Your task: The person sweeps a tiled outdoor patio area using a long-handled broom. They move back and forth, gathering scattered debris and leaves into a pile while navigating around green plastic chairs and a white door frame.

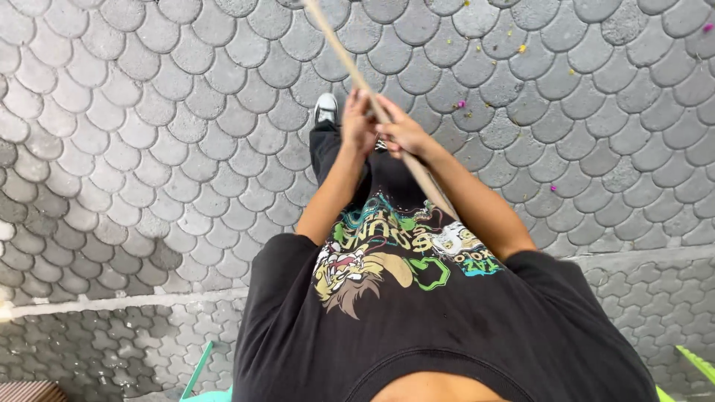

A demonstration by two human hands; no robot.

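A long pale wooden stick [339, 48] slants from the top edge down toward my chest. Both hands grip it side by side in front of me. My left hand [358, 123] wraps it on the left and my right hand [403, 134] holds it just below on the right. Its lower end passes along my right forearm over my black printed T-shirt [417, 313]. Whatever is at the stick's far end lies out of the picture. My shoe [325, 109], black and white, shows just beyond my hands.
Grey scale-shaped paving stones [164, 134] cover the ground. Small pink and yellow bits of litter [461, 104] lie scattered at the upper right. A pale curb line [112, 301] crosses lower down. Green edges [197, 372] show at both bottom corners.
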